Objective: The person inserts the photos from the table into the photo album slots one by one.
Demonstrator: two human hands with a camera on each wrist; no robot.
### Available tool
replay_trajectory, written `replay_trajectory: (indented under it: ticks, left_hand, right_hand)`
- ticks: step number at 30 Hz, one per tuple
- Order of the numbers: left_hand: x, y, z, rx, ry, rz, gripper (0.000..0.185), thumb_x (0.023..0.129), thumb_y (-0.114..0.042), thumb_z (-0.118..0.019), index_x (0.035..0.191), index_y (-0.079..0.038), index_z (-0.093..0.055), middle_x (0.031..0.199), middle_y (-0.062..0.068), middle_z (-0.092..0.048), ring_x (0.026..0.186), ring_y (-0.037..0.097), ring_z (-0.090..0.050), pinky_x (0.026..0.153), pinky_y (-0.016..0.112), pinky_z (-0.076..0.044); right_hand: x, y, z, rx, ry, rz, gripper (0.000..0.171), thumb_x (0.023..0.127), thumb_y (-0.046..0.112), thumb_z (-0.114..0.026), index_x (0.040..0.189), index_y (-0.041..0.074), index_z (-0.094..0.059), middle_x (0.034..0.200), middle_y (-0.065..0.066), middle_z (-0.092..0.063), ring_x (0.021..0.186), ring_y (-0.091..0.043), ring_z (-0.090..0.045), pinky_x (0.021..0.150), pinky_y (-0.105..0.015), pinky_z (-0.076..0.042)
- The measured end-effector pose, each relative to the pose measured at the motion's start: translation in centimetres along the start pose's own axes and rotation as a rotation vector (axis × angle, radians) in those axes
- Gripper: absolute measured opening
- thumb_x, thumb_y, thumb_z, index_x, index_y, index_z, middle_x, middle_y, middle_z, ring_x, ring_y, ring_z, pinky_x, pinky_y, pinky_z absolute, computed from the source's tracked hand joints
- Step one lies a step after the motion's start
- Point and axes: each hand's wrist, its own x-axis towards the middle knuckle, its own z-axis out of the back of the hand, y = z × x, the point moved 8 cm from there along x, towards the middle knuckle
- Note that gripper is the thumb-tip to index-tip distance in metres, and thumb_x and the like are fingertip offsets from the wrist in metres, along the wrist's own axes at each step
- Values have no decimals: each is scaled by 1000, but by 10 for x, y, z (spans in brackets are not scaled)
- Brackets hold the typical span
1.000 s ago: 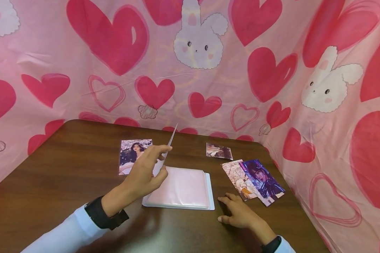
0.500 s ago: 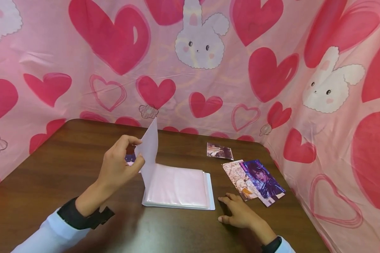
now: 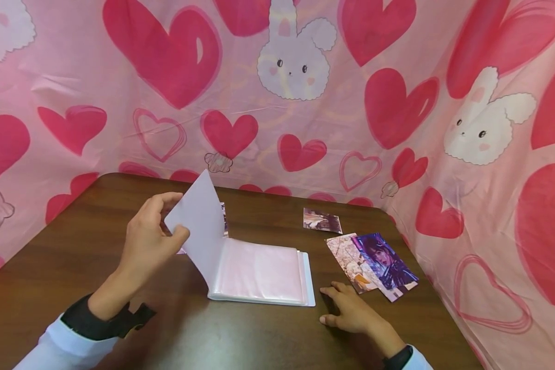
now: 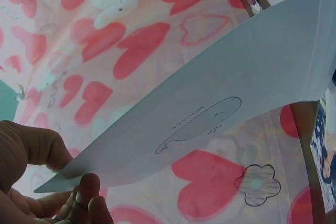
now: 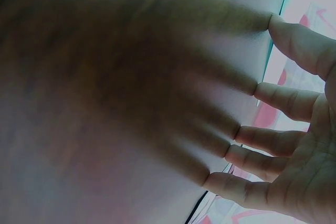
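Note:
A small photo album lies on the brown table with its pinkish clear sleeves (image 3: 261, 272) facing up. My left hand (image 3: 150, 236) pinches the outer edge of its white front cover (image 3: 201, 221) between thumb and fingers, and the cover stands raised, leaning left. In the left wrist view, a line-drawn whale (image 4: 202, 124) shows on the cover's outer face. My right hand (image 3: 349, 311) rests on the table just right of the album, fingers spread, holding nothing. The right wrist view shows its fingertips (image 5: 239, 187) touching the tabletop.
Right of the album, a purple-blue photo card (image 3: 383, 259) overlaps a pink blossom card (image 3: 349, 259). A smaller card (image 3: 322, 220) lies farther back. Another photo card (image 3: 225, 221) is mostly hidden behind the raised cover. A pink heart-and-bunny cloth (image 3: 300, 149) hangs along the table's back and right sides.
My left hand has moved left, swinging the album cover from nearly edge-on to leaning left. The photo card behind it has become largely hidden. The right hand has stayed in place.

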Motion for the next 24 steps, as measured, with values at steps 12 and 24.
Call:
replay_trajectory:
  ticks: [12,24]
  left_hand:
    - [0,13,10,62,44,116,46,69,3,-72,113,6,-57,100,21,-58,69,25,-49,48,23,-42]
    - [4,34,20,185,156,219,41,73,-11,-74,103,8,-52,98,29,-59,81,40,-55,62,54,-49]
  right_hand:
    - [1,-4,-1,-17,-6,6,63,77,33,-75,125,-1,-52,128,-36,-39,115,-55,-37,87,-65,-35]
    - [2,-2,-1,-18,6,7,63,78,33,-74,125,-2,-52,128,-36,-39,115,-55,-37,87,-65,-35]
